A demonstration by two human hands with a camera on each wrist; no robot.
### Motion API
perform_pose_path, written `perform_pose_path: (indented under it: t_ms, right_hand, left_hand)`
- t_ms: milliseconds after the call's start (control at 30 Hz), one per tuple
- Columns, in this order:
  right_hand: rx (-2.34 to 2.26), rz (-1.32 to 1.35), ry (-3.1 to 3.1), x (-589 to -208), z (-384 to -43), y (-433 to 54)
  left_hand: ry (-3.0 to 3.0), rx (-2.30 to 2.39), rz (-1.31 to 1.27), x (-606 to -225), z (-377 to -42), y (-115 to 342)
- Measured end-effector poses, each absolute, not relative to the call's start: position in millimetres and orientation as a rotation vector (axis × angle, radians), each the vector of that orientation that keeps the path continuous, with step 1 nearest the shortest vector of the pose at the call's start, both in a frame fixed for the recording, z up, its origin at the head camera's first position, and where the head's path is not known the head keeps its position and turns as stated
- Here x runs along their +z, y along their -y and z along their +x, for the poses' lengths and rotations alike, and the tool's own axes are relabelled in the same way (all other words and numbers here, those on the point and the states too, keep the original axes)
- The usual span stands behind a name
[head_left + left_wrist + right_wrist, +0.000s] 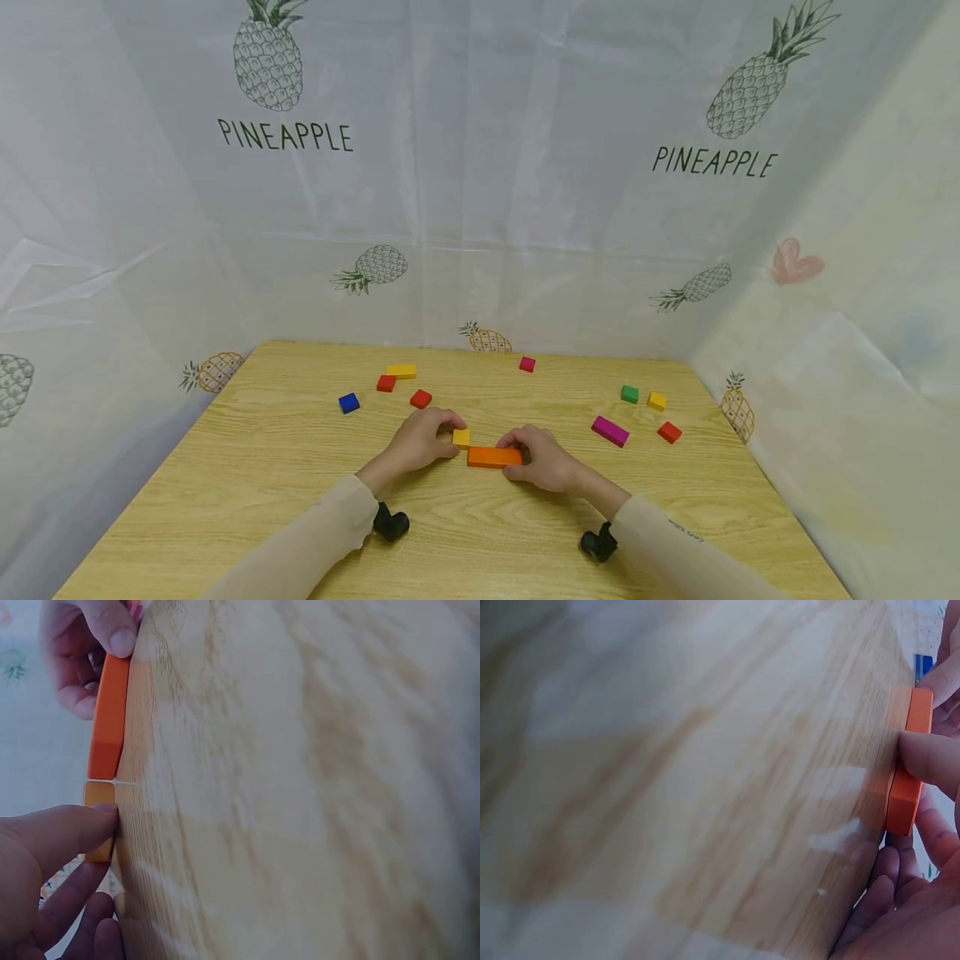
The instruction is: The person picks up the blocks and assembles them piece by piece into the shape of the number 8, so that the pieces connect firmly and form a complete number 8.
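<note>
Between thumb and fingers, my left hand (422, 439) pinches a small yellow block (461, 437) on the table. My right hand (546, 460) grips the right end of a long orange block (492, 457) that lies flat. The two blocks sit almost end to end; in the left wrist view a thin gap shows between the yellow block (99, 795) and the orange block (109, 720). In the right wrist view the thumb lies across the near side of the orange block (906, 799).
Behind the left hand lie a blue block (348, 403), red blocks (421, 399) and a long yellow block (401, 371). A pink block (528, 364) is at the back. Rightward are magenta (611, 431), green (629, 394), yellow (657, 401) and red (670, 432) blocks.
</note>
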State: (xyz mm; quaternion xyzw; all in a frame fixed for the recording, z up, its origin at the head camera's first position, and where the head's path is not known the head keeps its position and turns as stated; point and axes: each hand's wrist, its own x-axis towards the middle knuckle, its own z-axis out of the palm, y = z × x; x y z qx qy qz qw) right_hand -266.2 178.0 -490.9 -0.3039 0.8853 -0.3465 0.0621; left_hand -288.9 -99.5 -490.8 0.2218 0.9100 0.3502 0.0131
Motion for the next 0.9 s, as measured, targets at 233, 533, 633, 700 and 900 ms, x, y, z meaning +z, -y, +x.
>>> perform_pose_path:
  t_ms: [233,533,633,700,900]
  right_hand:
    - [-1.046,-0.924,-2.681,-490.5,-266.3,-177.4]
    - [-1.046,-0.938,-2.687,-491.0,-265.9,-178.0]
    - [-1.034,-0.925,-2.689,-490.9,-265.8,-177.7]
    - [-1.032,-0.927,-2.689,-491.2,-266.0,-177.6]
    - [-1.031,-0.936,-2.693,-491.8,-266.9,-178.5]
  left_hand:
    - [-2.822,1.095,0.701,-491.4,-290.8,100.3]
    - [-2.809,1.087,0.705,-490.8,-292.2,102.2]
    - [-2.803,1.094,0.715,-489.7,-293.4,104.4]
    - [-2.801,1.108,0.717,-488.1,-294.8,107.0]
    - [-2.84,1.105,0.684,-479.7,-304.6,118.4]
